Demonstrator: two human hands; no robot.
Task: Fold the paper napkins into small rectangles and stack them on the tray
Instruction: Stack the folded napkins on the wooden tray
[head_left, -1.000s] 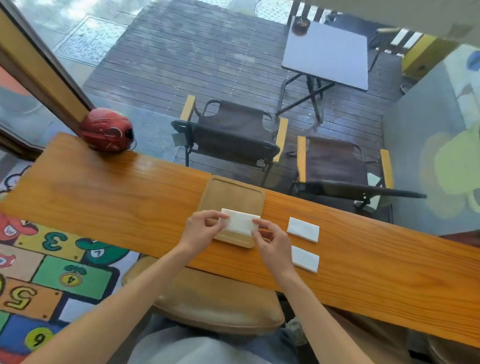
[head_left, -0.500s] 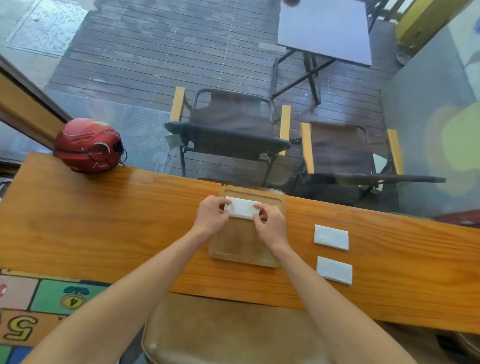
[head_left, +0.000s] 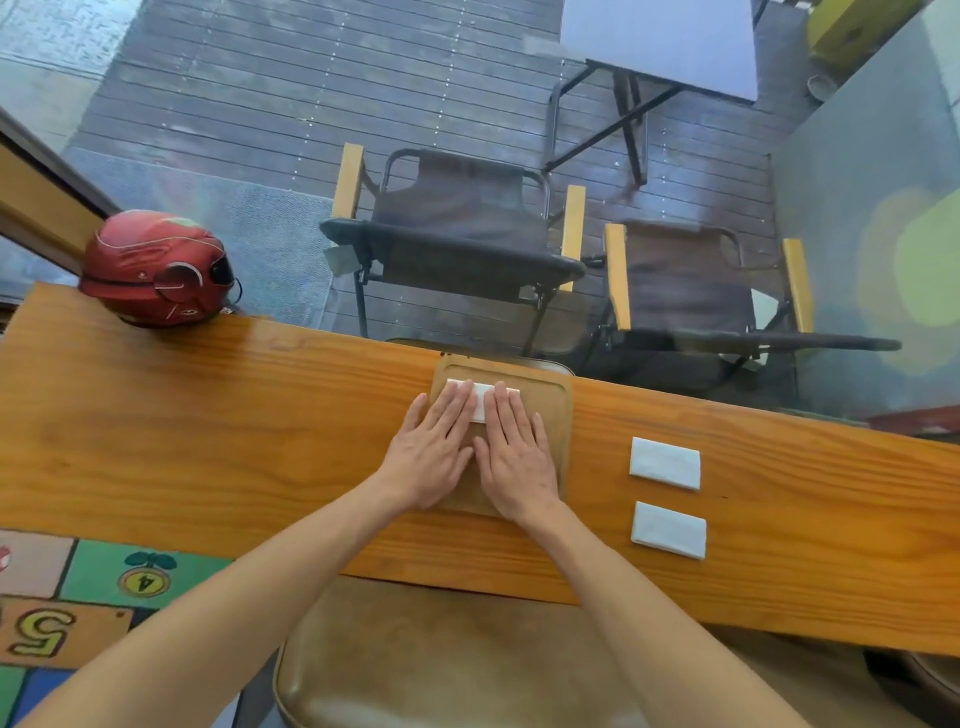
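Note:
A wooden tray (head_left: 560, 410) lies on the long wooden counter (head_left: 208, 447). A folded white napkin (head_left: 480, 400) rests at the tray's far end. My left hand (head_left: 434, 457) and my right hand (head_left: 514, 457) lie flat side by side on the tray, fingers stretched out over the napkin, pressing it down; most of it is hidden under the fingertips. Two more folded white napkins sit on the counter to the right, one farther (head_left: 665, 463) and one nearer (head_left: 668, 530), both apart from my hands.
A red helmet (head_left: 156, 267) stands at the counter's far left edge. Beyond the glass are two dark folding chairs (head_left: 457, 228) and a small table (head_left: 660, 47). A brown stool seat (head_left: 441, 660) is below the counter's near edge.
My hands carried the folded napkin from the tray's near edge to its far end, set it down, and now lie flat on it instead of pinching it. The camera tilted down.

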